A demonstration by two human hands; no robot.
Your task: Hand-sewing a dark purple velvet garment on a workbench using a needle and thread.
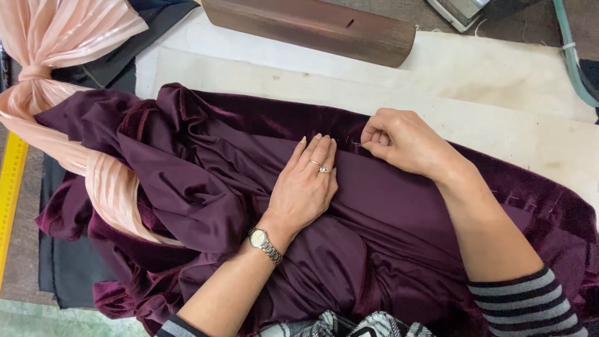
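Note:
A large piece of dark purple velvet fabric (206, 187) lies bunched across the white padded table (474, 81). My left hand (306, 184) rests flat on the fabric, fingers together and stretched out, pressing it down; it wears a ring and a wristwatch. My right hand (399, 140) sits just to the right of it, fingers pinched on a thin pin or needle (357, 144) at the fabric's upper edge. More pins stick along the velvet's right edge (530, 203).
A peach pleated fabric (56, 37) is knotted at the upper left and runs under the velvet. A brown curved wooden block (312, 25) lies at the back. A yellow ruler (9, 187) runs down the left edge. Dark cloth lies under the left side.

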